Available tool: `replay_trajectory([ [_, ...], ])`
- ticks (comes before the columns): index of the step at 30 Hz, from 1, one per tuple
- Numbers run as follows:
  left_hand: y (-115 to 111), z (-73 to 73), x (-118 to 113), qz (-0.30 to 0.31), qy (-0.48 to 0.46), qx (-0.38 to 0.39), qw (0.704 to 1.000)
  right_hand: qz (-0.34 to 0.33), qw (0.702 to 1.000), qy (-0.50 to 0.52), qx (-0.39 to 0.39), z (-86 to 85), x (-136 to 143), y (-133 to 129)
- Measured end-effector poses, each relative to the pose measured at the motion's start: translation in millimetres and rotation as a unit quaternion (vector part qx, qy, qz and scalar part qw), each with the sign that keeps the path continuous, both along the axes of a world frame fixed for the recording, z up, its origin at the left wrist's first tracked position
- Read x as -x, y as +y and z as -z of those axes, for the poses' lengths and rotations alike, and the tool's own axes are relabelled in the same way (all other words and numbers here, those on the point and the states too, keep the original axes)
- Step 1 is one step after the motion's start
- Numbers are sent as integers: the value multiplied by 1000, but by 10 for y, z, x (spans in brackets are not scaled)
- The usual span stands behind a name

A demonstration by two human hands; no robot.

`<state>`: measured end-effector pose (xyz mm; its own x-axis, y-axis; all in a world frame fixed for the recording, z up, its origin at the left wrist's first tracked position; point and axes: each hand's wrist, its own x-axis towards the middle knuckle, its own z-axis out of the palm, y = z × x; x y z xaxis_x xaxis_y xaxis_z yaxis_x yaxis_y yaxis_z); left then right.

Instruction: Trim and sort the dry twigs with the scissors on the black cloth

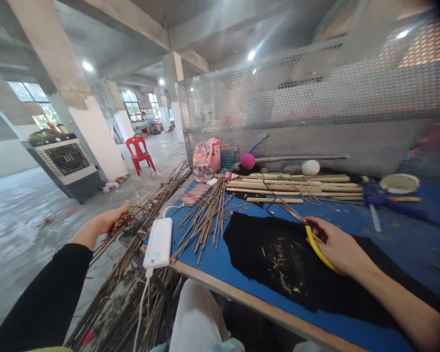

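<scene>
My left hand (104,222) reaches out past the table's left edge and closes on the ends of a long bundle of thin brown twigs (146,210) that leans against the table. My right hand (337,247) rests on a black cloth (278,254) and grips yellow-handled scissors (313,242), blades pointing up and left. A smaller heap of cut twigs (205,220) lies on the blue table top (388,225) between my hands. Bits of trimmed debris are scattered on the cloth.
A white power bank (158,243) with a cable sits at the table's near left corner. Pale bamboo sticks (297,186), a pink bottle (204,161), pink and white balls and a round lid (399,183) lie along a perforated metal screen. A red chair and an air cooler stand on the floor at left.
</scene>
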<state>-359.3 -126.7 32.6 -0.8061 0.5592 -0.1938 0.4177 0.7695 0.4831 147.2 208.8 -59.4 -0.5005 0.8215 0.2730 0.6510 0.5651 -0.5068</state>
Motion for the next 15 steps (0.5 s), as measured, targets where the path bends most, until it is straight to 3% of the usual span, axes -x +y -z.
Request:
replay_trajectory([
  [3,-16,-42,26,-47,-64,-3,997,0,1000,6,-3,10,-1,7],
  [8,-80,-56,61,-90,-56,-13,994,-4,999,32,-16,47,-2,24],
  [12,-122,-36,37,-70,7,3,997,14,1000,5,-20,49,-14,20],
  [15,-111,-63,60,-54,126,38,990,32,998,-35,-28,48,-47,25],
])
